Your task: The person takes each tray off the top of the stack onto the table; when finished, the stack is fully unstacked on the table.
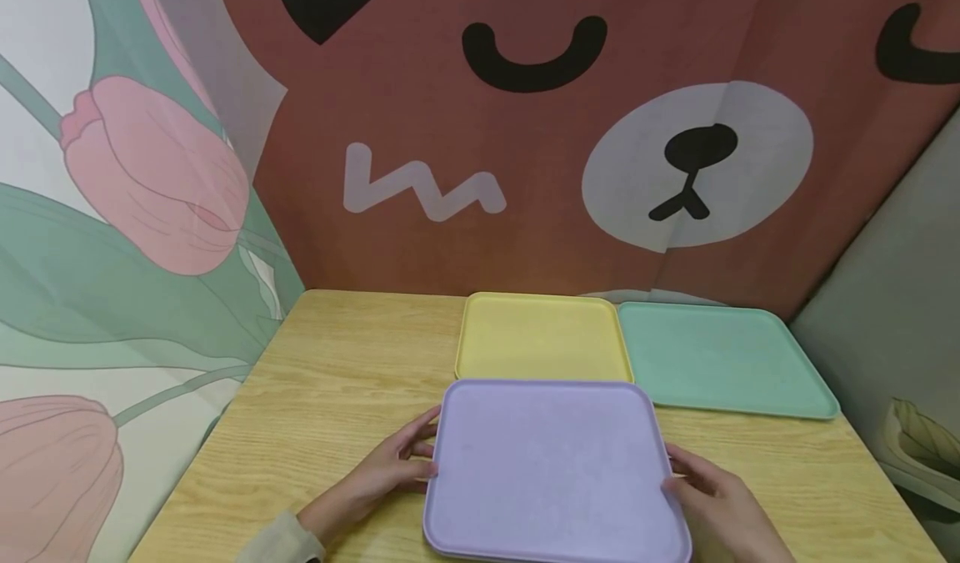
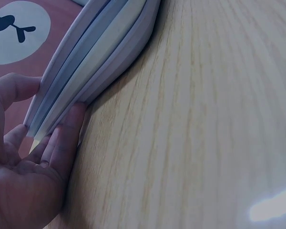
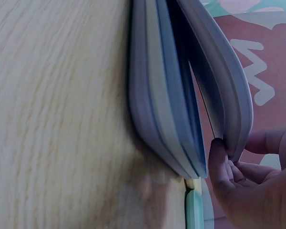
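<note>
A purple tray [image 1: 551, 467] lies on top of a stack at the table's front. Its right side is raised, and a dark gap parts it from the trays below in the right wrist view. My right hand [image 1: 723, 505] pinches that raised edge, thumb on one face and fingers on the other. At the opposite side my left hand [image 1: 382, 471] holds the stack's edge, thumb against the top tray and a fingertip low by the bottom one. Beneath the top tray are a bluish tray [image 3: 174, 95], a yellowish tray [image 3: 157, 95] and a lower purple tray [image 3: 140, 95].
Behind the stack, a yellow tray [image 1: 543, 338] lies flat on the wooden table [image 1: 337, 379]. Beside it on the right is a mint green tray [image 1: 723, 359]. A curtain [image 1: 420, 254] with a bear print hangs at the table's back edge.
</note>
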`<state>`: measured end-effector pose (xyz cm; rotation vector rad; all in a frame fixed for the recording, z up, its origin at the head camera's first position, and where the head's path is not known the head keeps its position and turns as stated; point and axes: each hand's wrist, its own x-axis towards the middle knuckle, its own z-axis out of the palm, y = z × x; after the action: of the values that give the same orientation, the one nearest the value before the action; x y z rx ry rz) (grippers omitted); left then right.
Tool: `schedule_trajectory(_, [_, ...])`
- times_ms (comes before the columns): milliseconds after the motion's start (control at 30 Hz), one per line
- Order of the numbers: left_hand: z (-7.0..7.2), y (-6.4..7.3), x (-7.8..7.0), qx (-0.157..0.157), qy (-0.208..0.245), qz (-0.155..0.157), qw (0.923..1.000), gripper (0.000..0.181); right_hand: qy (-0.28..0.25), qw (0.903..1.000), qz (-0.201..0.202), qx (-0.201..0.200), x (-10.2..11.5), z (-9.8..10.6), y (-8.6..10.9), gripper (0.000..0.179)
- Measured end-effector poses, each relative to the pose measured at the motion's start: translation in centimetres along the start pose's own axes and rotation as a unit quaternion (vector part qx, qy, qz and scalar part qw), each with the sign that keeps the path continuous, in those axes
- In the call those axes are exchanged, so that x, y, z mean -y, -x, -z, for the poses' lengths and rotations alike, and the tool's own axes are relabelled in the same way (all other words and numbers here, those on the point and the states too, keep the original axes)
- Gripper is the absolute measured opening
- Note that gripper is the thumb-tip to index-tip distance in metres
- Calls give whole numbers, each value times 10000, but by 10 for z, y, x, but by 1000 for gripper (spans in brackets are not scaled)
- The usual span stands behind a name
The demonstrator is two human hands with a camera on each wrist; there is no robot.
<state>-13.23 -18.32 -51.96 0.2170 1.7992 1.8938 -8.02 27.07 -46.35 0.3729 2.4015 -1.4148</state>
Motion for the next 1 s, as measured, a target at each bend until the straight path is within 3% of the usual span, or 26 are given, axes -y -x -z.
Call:
schedule_trajectory(333, [-1, 2, -4, 22, 41, -5, 10000, 87, -990, 9936, -530, 136, 7, 6, -1, 75])
schedule_trajectory(1000, [-2, 3, -2, 28, 56, -34, 10000, 86, -1467, 9882, -432, 103, 9, 4, -2, 74])
